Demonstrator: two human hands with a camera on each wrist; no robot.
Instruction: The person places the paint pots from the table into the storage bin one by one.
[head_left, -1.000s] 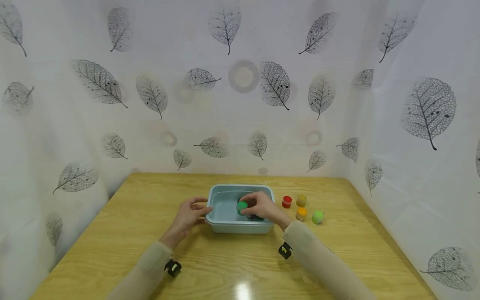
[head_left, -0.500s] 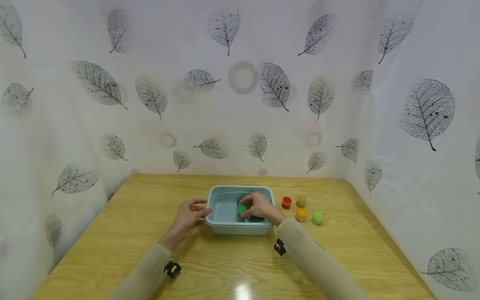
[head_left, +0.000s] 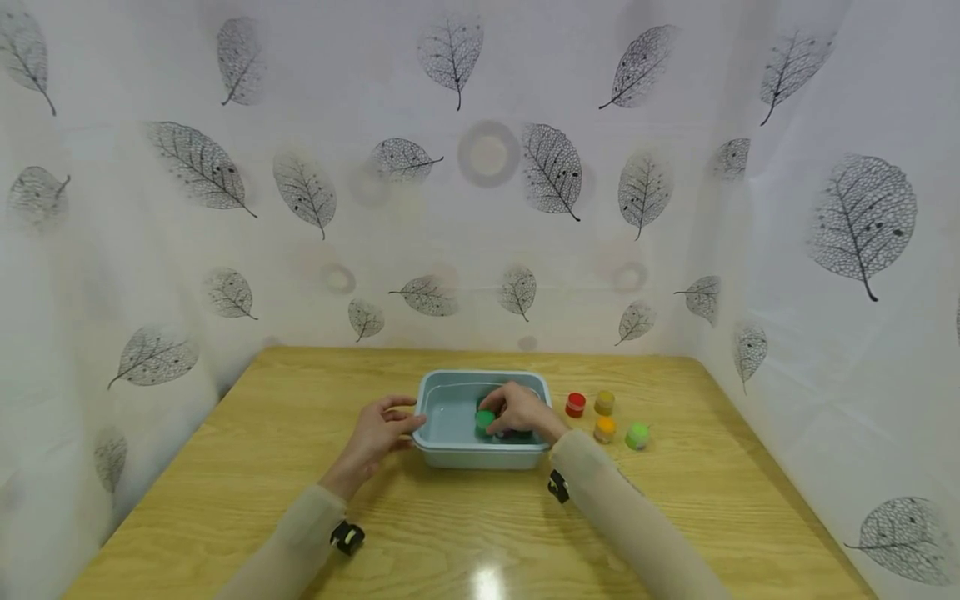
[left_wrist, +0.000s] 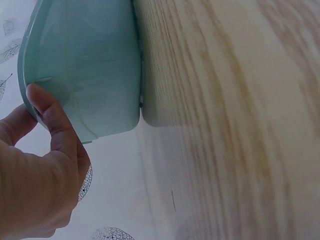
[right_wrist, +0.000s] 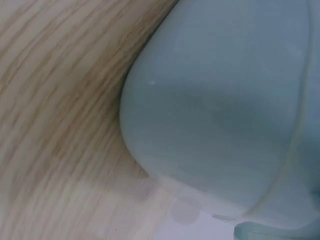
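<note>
A pale blue-green plastic basin (head_left: 482, 459) stands on the table in the head view. My left hand (head_left: 377, 437) holds its left end; the left wrist view shows the thumb and a finger of that hand (left_wrist: 47, 167) pinching the rim. Inside the basin, my right hand (head_left: 522, 411) pinches a small round jar with a green lid (head_left: 485, 418) between thumb and fingers. Dark shapes show beneath the right hand, mostly hidden by it. Only the basin's outer wall (right_wrist: 215, 110) and the table appear in the right wrist view; the hand is out of sight there.
Right of the basin stand a red jar (head_left: 575, 405), a dark yellow jar (head_left: 604, 403), an orange jar (head_left: 604, 430) and a light green jar (head_left: 637, 436). A leaf-print curtain (head_left: 480, 233) encloses the wooden table (head_left: 420, 533) at the back and sides.
The right hand and the green-lidded jar have sunk slightly lower in the basin, and the right forearm has shifted a little left. My left hand keeps its place on the rim.
</note>
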